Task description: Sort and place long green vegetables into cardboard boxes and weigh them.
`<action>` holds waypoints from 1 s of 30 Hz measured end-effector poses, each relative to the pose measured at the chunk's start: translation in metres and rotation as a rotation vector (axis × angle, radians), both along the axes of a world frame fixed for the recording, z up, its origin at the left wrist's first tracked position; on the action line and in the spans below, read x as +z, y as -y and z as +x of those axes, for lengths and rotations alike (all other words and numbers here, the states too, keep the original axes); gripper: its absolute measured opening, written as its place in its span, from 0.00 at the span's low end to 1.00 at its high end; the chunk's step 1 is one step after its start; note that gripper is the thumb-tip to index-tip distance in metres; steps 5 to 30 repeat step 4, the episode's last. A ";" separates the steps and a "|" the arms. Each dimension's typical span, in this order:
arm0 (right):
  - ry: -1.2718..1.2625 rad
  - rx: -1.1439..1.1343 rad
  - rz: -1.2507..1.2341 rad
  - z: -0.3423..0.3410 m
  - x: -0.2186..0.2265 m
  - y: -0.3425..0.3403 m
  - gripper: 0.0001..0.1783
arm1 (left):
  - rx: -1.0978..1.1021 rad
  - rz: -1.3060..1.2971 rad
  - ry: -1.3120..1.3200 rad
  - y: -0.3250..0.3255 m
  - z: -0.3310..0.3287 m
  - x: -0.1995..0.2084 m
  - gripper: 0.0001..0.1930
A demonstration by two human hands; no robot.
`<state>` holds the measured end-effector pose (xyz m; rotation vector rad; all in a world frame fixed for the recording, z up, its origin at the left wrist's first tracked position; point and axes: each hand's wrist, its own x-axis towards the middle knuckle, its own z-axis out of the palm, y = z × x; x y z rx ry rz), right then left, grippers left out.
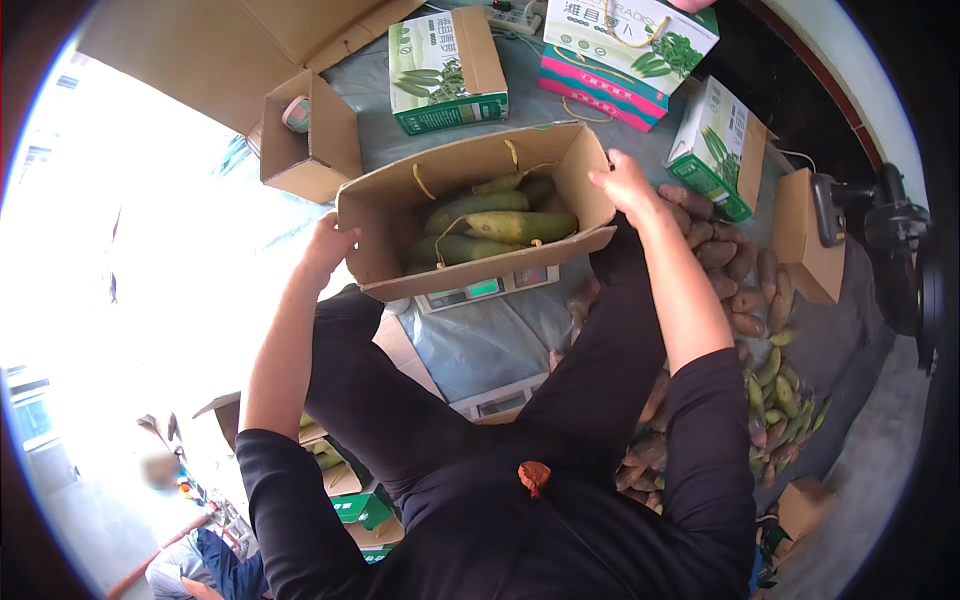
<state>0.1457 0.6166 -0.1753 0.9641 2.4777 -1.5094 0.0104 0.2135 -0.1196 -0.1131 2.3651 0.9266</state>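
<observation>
Between my hands is an open cardboard box [462, 168] with rope handles, and several long green radishes [522, 227] lie inside it. The fingers of my left hand [328, 246] are closed on the box's left end. At the right end, my right hand [632, 188] grips the upper edge by its corner. Directly beneath the box shows a digital scale [540, 277] with a lit green display. Whether the box rests its full weight on the scale, I cannot tell.
Printed white-and-green cartons [445, 75] stand beyond the box, near a pink carton [602, 92]. A tall narrow cardboard box [325, 140] is at the left. Reddish-brown tubers [718, 255] and small green radishes [778, 385] are heaped at the right. Another person [205, 560] is at the lower left.
</observation>
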 end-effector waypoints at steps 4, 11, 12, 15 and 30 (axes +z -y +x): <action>-0.134 -0.121 -0.172 0.001 -0.018 0.007 0.22 | -0.033 -0.043 0.159 0.024 -0.011 -0.022 0.25; -0.134 -0.121 -0.172 0.001 -0.018 0.007 0.22 | -0.033 -0.043 0.159 0.024 -0.011 -0.022 0.25; -0.134 -0.121 -0.172 0.001 -0.018 0.007 0.22 | -0.033 -0.043 0.159 0.024 -0.011 -0.022 0.25; -0.134 -0.121 -0.172 0.001 -0.018 0.007 0.22 | -0.033 -0.043 0.159 0.024 -0.011 -0.022 0.25; -0.134 -0.121 -0.172 0.001 -0.018 0.007 0.22 | -0.033 -0.043 0.159 0.024 -0.011 -0.022 0.25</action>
